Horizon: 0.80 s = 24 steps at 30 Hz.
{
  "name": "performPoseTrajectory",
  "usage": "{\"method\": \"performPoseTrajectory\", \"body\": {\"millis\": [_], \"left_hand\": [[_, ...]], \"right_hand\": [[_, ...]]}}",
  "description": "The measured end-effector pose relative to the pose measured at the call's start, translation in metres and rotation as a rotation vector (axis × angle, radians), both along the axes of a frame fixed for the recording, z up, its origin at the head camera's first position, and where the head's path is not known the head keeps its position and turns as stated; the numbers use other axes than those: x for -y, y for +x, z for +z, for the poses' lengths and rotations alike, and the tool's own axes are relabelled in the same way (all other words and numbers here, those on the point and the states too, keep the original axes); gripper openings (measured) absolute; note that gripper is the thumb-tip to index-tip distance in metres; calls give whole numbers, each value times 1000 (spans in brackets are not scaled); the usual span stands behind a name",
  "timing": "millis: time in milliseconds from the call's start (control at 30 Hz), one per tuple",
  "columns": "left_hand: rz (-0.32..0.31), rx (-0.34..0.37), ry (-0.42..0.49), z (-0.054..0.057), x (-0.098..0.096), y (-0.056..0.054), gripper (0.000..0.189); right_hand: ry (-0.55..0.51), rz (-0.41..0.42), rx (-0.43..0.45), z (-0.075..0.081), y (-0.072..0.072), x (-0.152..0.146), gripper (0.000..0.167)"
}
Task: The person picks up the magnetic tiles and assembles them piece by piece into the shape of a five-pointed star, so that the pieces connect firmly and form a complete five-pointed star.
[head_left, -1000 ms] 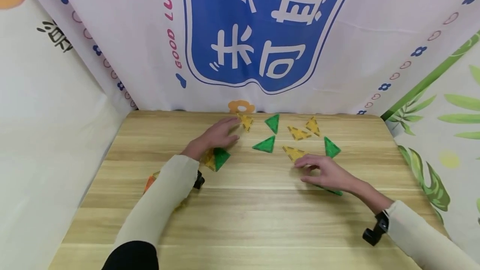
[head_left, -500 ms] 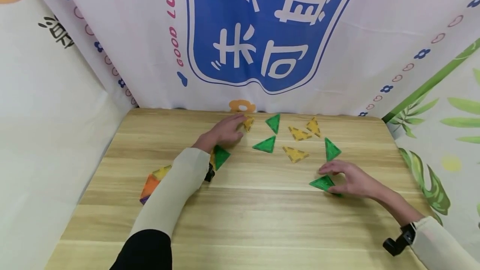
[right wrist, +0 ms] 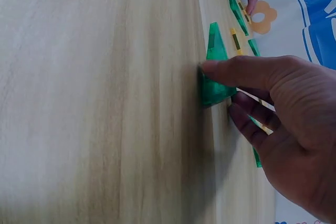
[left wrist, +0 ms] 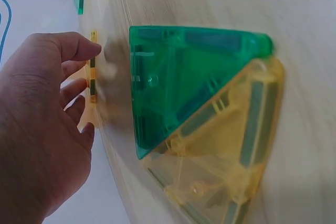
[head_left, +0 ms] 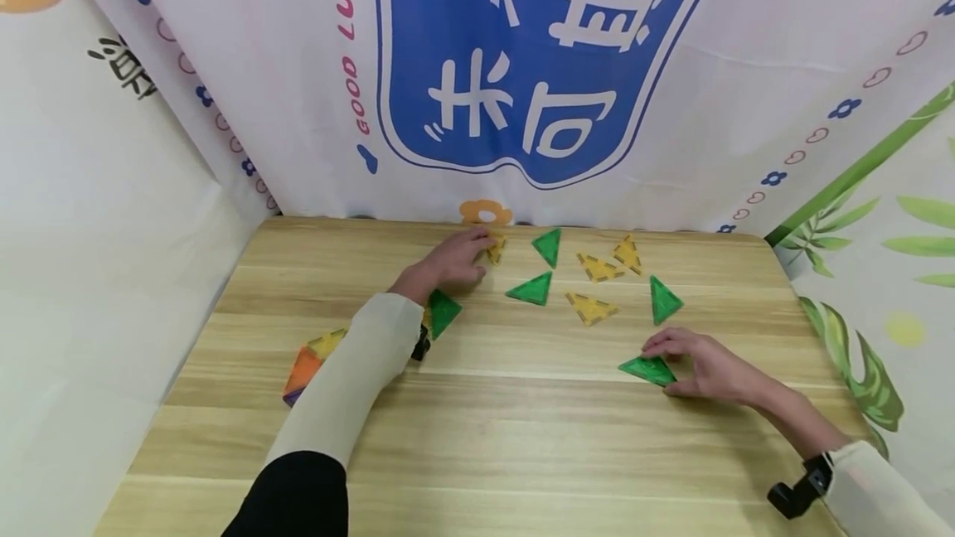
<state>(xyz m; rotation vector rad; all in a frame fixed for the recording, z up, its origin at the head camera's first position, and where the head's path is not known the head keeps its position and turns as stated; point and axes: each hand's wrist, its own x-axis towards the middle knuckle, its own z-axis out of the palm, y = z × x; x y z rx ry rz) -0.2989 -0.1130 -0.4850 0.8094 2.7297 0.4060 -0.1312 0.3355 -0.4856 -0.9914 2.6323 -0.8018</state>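
At the back of the table my left hand [head_left: 453, 262] reaches to a small yellow triangular magnetic tile [head_left: 498, 252], its fingertips right at the tile and its thumb apart. Below that hand, a green triangular tile [left wrist: 173, 72] lies edge to edge with a yellow one [left wrist: 215, 145]. My right hand [head_left: 705, 367] pinches a green triangular tile [right wrist: 216, 92] at the front right of the scattered pieces, thumb on one side and fingers on the other. Beyond it lies another green triangle [head_left: 664, 300].
More green triangles [head_left: 531, 289] and yellow triangles [head_left: 592, 308] lie spread between the hands. An orange tile [head_left: 303, 371] with yellow and purple ones sits at the left, partly behind the left sleeve [head_left: 358, 371]. A printed cloth [head_left: 671, 181] hangs along the table's back edge.
My right hand has drawn back from the yellow triangle towards the front right and now pinches the green tile. My left hand has shifted slightly right, onto the yellow tile.
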Motion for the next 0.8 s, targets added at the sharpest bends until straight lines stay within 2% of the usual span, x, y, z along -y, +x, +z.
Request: {"method": "performPoseTrajectory", "body": {"millis": [167,467,800], "left_hand": [[-14,-11,1,1,5,2,62],[11,-17,-48,3,14,12,58],[3,11,38,6,22,23,51]], "right_hand": [[-29,6,-23,-3,0,1,49],[-95,-38,-22,-7,2,5,51],[-68,-76,-38,-6,0,10,51]]}}
